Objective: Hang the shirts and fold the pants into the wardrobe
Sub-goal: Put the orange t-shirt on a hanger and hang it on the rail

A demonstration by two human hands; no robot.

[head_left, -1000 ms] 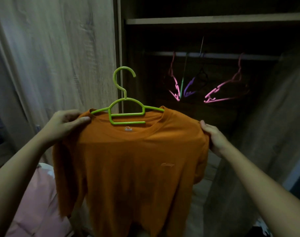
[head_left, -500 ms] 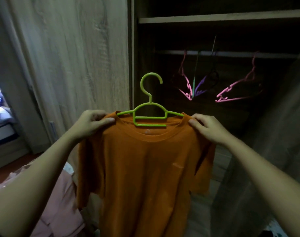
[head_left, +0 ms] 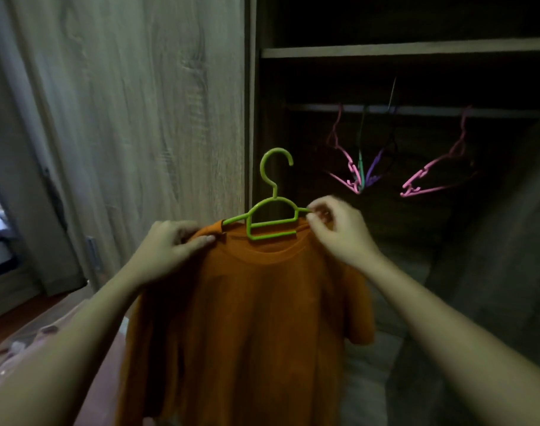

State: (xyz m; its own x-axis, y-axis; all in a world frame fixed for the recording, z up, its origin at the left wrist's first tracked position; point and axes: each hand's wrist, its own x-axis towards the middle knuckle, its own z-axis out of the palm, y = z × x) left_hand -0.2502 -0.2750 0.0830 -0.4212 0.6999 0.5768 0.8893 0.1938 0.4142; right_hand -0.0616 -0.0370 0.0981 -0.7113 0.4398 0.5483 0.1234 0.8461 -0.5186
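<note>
Rail [head_left: 308,107] free left of hanger cluster [head_left: 359,175], gap before lone pink hanger [head_left: 431,175], shelf [head_left: 401,52] overhead

The right hand [head_left: 339,229] has moved from the orange shirt's [head_left: 256,318] shoulder edge inward to the collar, now pinching the green hanger's [head_left: 270,210] right arm.

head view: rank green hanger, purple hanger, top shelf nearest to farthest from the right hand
1. green hanger: pinched by the right hand.
2. purple hanger: on the rail, just above and right.
3. top shelf: above the rail, highest.
</note>
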